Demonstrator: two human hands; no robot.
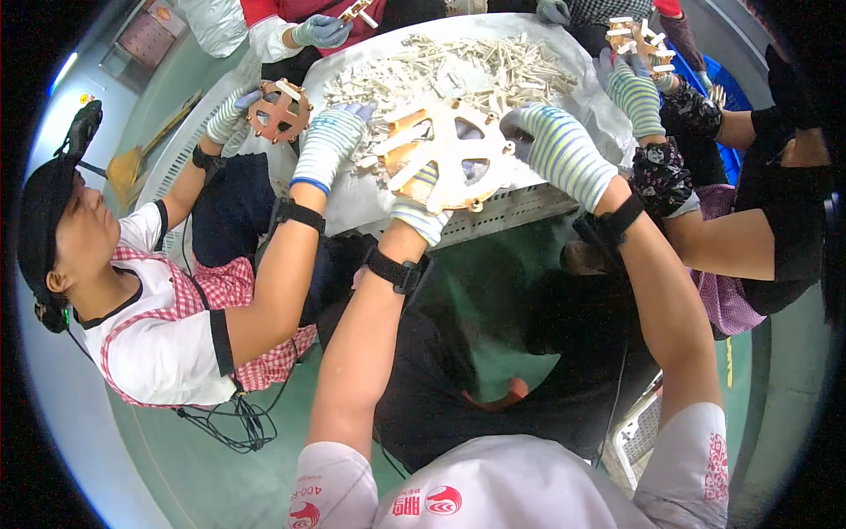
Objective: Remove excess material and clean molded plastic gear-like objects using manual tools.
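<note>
A round, copper-coloured spoked metal frame with white, stick-like pieces on its rim is held up in front of me. My left hand, in a white glove with pale stripes, grips it from below; part of the palm shows through the openings. My right hand, in a striped glove, is closed beside the frame's right rim, its fingers curled in. What its fingertips hold, if anything, is hidden. Just beyond the frame lies a heap of short white sticks on white sheeting.
At left, a co-worker holds a similar copper frame. At far right, another person's gloved hand holds a frame with white pieces. Across the heap, a gloved hand holds a small piece. A perforated white basket edge runs below my frame.
</note>
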